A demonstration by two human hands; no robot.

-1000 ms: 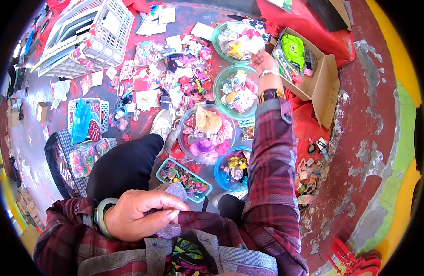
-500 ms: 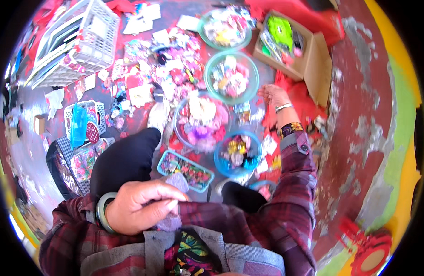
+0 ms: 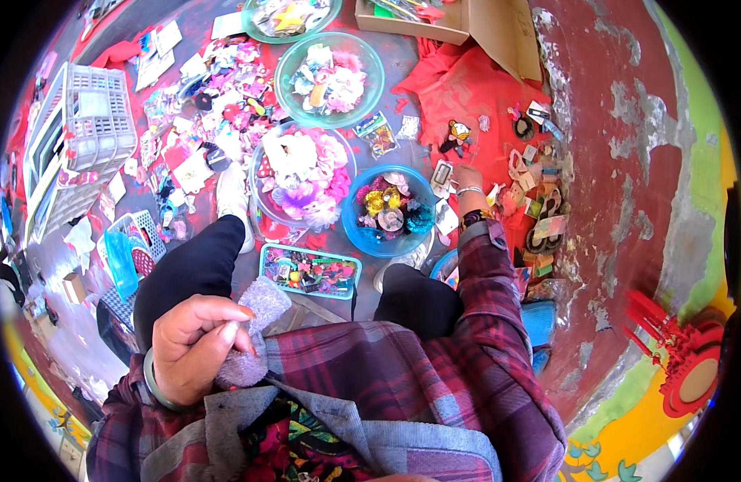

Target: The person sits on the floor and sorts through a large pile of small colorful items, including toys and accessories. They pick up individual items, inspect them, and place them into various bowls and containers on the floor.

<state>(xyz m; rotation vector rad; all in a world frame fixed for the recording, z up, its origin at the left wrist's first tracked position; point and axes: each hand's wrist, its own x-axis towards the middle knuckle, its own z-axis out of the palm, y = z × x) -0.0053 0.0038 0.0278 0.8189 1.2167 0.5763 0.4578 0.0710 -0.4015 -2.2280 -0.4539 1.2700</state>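
Observation:
In front of my body, my left hand [image 3: 195, 344] is closed, its thumb and fingers pinching a fuzzy lavender-grey fabric bow [image 3: 266, 302]. The bow's lower lobe shows beneath the fingers. My right hand [image 3: 467, 177] reaches out ahead, low over the red cloth [image 3: 447, 84]. Its fingers are foreshortened and small, so their grip is unclear. Right beside it lies a small pale rectangular piece with a dark frame [image 3: 442, 178]. A blue bowl [image 3: 356, 233] of shiny gold, pink and teal hair ornaments stands just left of that hand.
A clear bowl [image 3: 262, 205] of pink and white bows, a green bowl [image 3: 374, 64] and a light-blue basket [image 3: 310, 293] of small clips stand around my feet. Hair accessories [image 3: 226, 100] are heaped farther left, near a grey crate [image 3: 101, 104]. A cardboard box [image 3: 507, 40] stands far right.
My right hand has come nearer, from beside the green bowl to the red cloth right of the blue bowl. My view has shifted. The left hand still grips the fuzzy bow.

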